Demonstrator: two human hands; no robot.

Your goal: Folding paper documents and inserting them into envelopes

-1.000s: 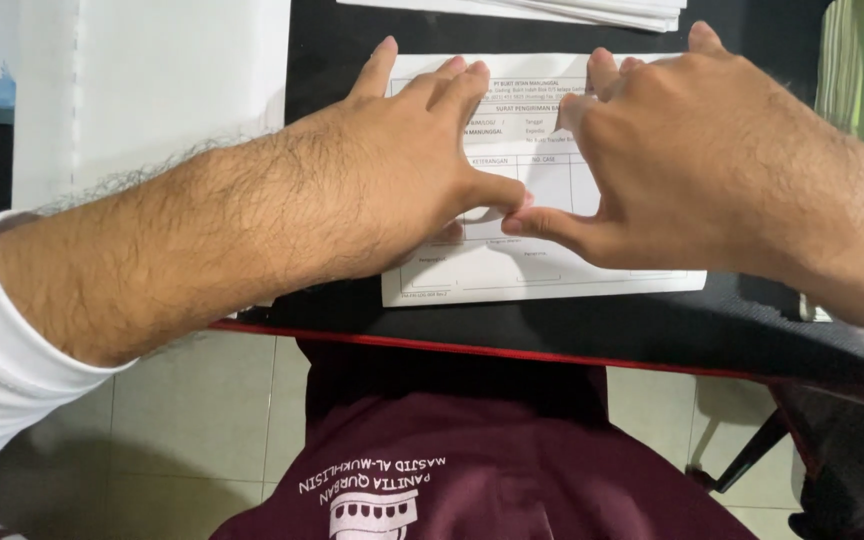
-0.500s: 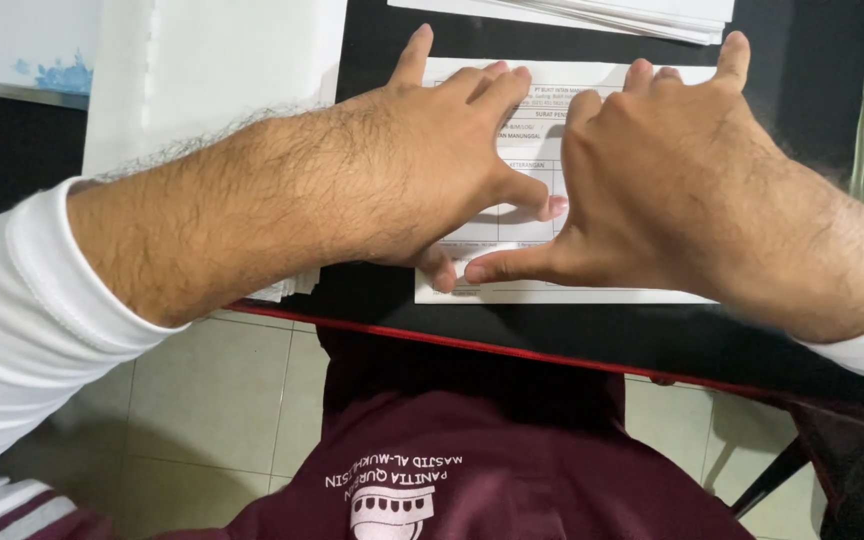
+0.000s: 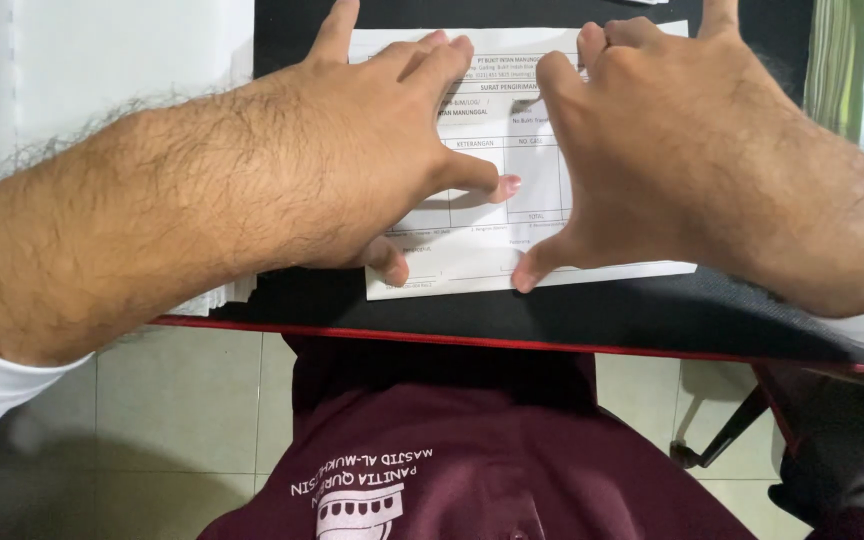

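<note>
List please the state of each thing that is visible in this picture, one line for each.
Printed form: lying flat on the black table, pressed by both hands.
Left hand: open, palm down on the form.
Right hand: open, fingers spread on the form.
White paper stack: lying at the left, untouched.

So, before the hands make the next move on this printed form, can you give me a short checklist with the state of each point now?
1. Left hand flat on the printed form: ok, fingers spread across its left half.
2. Right hand on the form: ok, thumb tip near the lower edge.
3. Form lies fully on the black table: ok, the lower edge sits inside the red rim.
4. Form flat, no lifted corner: cannot tell, the hands cover most of it.
5. White paper stack at the left is apart from the form: ok, a dark gap shows between them.
</note>
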